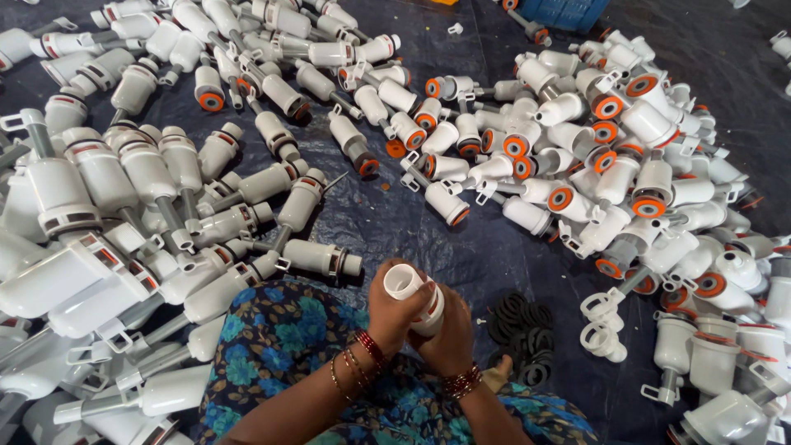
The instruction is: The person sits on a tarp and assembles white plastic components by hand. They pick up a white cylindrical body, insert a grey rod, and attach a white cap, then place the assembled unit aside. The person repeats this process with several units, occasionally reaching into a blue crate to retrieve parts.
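While both hands are closing around it at the lower middle of the frame, a short white plastic tube [409,290] is being held upright just above the person's lap, its open round mouth pointing up toward the camera. The left hand [394,311] is wrapping its fingers around the tube's side from the left, and the right hand [449,338] is gripping the lower part from the right, so both are clenched on the same piece; what the fingertips are doing underneath is hidden. Judging by its thin moulded wall, the piece is looking light, stiff and smooth, likely a little slippery, so taking it around the barrel with the whole palm, as here, is seeming safer than pinching the rim. Just to the right of the hands, a small heap of black rubber rings [521,338] is lying on the dark sheet [494,247] covering the floor. Long white fittings [148,206] are crowding the left half of the frame, while shorter white pieces with orange ends [593,156] are piling up at the upper right. A blue flowered garment [288,346] is covering the lap below.
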